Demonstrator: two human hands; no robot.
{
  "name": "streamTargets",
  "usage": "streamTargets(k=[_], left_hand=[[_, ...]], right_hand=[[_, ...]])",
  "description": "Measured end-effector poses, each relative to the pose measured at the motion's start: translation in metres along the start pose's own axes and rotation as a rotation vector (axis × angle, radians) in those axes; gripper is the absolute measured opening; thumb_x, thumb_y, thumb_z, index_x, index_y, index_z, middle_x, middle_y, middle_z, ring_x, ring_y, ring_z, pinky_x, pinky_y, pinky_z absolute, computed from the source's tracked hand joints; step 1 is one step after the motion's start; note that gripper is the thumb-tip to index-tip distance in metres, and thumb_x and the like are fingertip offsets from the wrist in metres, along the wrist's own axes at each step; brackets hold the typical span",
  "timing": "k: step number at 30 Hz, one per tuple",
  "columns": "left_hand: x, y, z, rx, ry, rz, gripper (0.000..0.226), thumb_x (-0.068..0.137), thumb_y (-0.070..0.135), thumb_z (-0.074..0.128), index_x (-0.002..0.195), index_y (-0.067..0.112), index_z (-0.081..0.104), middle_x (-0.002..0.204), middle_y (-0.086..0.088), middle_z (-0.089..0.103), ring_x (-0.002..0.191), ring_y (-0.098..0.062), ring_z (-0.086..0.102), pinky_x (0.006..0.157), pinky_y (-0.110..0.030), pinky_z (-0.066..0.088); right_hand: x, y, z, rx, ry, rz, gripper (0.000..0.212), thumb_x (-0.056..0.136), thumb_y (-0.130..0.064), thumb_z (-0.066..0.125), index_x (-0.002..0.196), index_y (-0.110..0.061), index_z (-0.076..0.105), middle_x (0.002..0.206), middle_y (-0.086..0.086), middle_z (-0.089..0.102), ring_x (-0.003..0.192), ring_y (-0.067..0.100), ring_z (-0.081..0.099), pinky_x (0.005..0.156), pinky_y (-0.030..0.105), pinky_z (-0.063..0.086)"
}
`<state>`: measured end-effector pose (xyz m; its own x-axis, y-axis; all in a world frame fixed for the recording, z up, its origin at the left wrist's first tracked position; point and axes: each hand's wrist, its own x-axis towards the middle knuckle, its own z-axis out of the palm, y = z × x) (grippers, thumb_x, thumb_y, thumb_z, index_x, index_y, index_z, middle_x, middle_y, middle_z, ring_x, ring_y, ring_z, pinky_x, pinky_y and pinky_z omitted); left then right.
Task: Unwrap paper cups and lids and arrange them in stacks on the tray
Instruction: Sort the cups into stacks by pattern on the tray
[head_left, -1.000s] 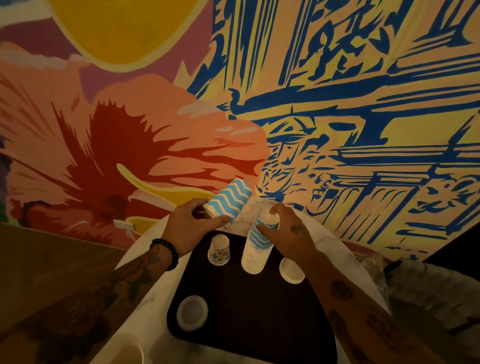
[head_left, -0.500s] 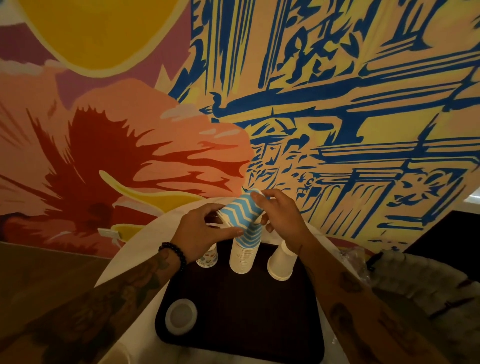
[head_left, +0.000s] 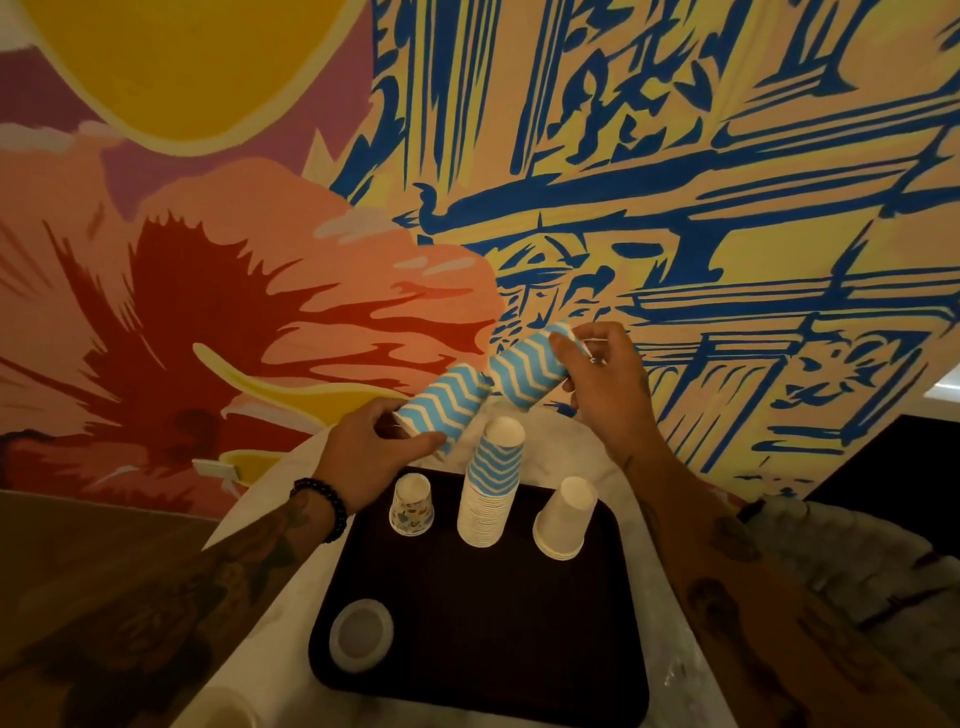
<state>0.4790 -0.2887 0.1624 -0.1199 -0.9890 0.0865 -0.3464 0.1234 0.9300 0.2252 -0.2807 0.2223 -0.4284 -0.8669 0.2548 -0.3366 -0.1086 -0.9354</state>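
Painted in orange, yellow and blue, the mural wall (head_left: 675, 156) rises behind the white tabletop (head_left: 275, 597). My left hand (head_left: 371, 457) has its grip curled round the near, open end of a blue chevron cup (head_left: 444, 402), thumb underneath, the cup lying tilted up and to the right. My right hand (head_left: 605, 384) pinches the far end of a second chevron cup (head_left: 524, 371) on the same slant. The two cups meet end to end between my hands; I cannot tell whether they still overlap. Both are held above the far edge of the dark tray (head_left: 493, 649). Just below them, a tall chevron stack (head_left: 488, 493) stands upside down on the tray, with a small flowered cup (head_left: 412, 504) on its left and a white cup stack (head_left: 563, 519) on its right. A white lid (head_left: 361, 634) lies at the tray's near left corner.
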Motion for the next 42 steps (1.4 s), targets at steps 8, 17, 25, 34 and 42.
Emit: streamTargets(k=[8,17,25,34,42], left_hand=[[0.005,-0.004,-0.01,-0.104,0.108,-0.067,0.047,0.076,0.026,0.084,0.117,0.014,0.066,0.104,0.003,0.071,0.089,-0.008,0.067,0.071,-0.019,0.05],[0.003,-0.007,-0.009,-0.111,0.076,-0.052,0.053,0.073,0.026,0.087,0.119,0.016,0.065,0.107,0.005,0.071,0.094,-0.008,0.067,0.078,-0.024,0.054],[0.006,0.007,0.014,-0.149,-0.008,0.003,0.055,0.07,0.031,0.089,0.12,0.02,0.065,0.109,0.006,0.071,0.099,-0.01,0.066,0.087,-0.034,0.056],[0.006,0.027,0.039,-0.154,-0.1,0.151,0.066,0.065,0.041,0.09,0.121,0.019,0.064,0.113,0.008,0.071,0.104,-0.007,0.067,0.09,-0.033,0.057],[0.01,0.024,0.034,-0.169,-0.097,0.15,0.067,0.066,0.037,0.089,0.125,0.023,0.061,0.118,0.012,0.069,0.109,-0.004,0.064,0.087,-0.029,0.057]], right_hand=[[-0.021,0.029,0.023,-0.37,-0.24,-0.144,0.034,0.089,-0.035,0.074,0.113,-0.019,0.055,0.105,-0.001,0.063,0.09,0.018,0.062,0.075,0.033,0.053],[-0.041,0.06,0.035,-0.693,-0.489,-0.063,0.043,0.093,-0.03,0.065,0.13,-0.02,0.045,0.131,0.005,0.052,0.112,0.029,0.057,0.093,0.039,0.048],[-0.025,0.015,0.026,-0.321,-0.236,-0.044,0.027,0.097,-0.029,0.059,0.123,-0.02,0.056,0.117,-0.007,0.06,0.096,0.017,0.064,0.077,0.019,0.045],[-0.014,-0.003,0.02,0.018,-0.246,0.097,0.039,0.09,-0.036,0.074,0.12,-0.019,0.055,0.1,0.005,0.07,0.066,0.009,0.063,0.049,0.014,0.044],[-0.015,-0.003,0.026,0.001,-0.189,-0.025,0.032,0.086,-0.032,0.079,0.107,-0.026,0.056,0.1,-0.001,0.071,0.068,0.0,0.065,0.063,0.02,0.054]])
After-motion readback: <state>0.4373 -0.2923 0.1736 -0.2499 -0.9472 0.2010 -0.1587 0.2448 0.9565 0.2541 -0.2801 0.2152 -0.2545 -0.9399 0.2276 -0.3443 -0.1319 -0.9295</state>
